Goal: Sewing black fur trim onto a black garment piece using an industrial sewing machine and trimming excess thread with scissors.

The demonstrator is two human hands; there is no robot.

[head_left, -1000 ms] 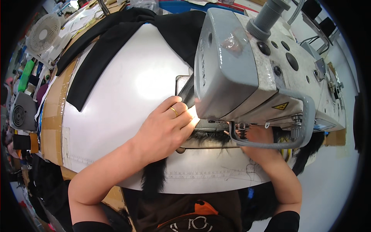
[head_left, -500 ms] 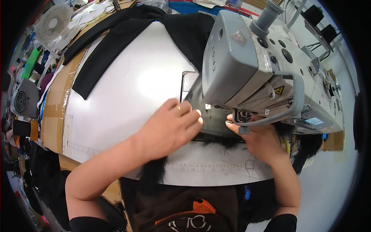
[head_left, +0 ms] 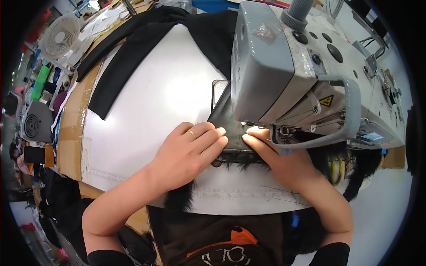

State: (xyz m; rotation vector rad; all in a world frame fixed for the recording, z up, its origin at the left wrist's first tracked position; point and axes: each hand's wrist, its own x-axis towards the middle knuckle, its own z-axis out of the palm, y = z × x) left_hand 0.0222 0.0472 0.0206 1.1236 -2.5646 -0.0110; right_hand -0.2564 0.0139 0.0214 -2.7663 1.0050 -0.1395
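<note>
At the sewing machine [head_left: 266, 62], a black fur strip [head_left: 181, 198] lies along the front edge of the dark bed plate [head_left: 225, 114]. My left hand [head_left: 186, 153], with a ring on one finger, is closed at the plate's left side, fingertips bent down on the strip; its loose end hangs below my palm. My right hand [head_left: 284, 162] reaches under the grey guard bar, thumb and forefinger close together near the needle area, where a lamp lights them. More fur passes beside that hand. What lies right under the fingertips is mostly hidden.
A black garment [head_left: 128, 57] is spread over the back of the white table [head_left: 133, 137]. To the left are a white fan [head_left: 62, 37], a grey speaker-like box [head_left: 33, 122] and a taped cardboard edge [head_left: 73, 128]. Yellow-handled snips [head_left: 338, 170] rest at the right.
My right hand has slid left, bringing its fingertips closer to my left hand. The left hand has moved slightly left and down. The whole view has shifted a little.
</note>
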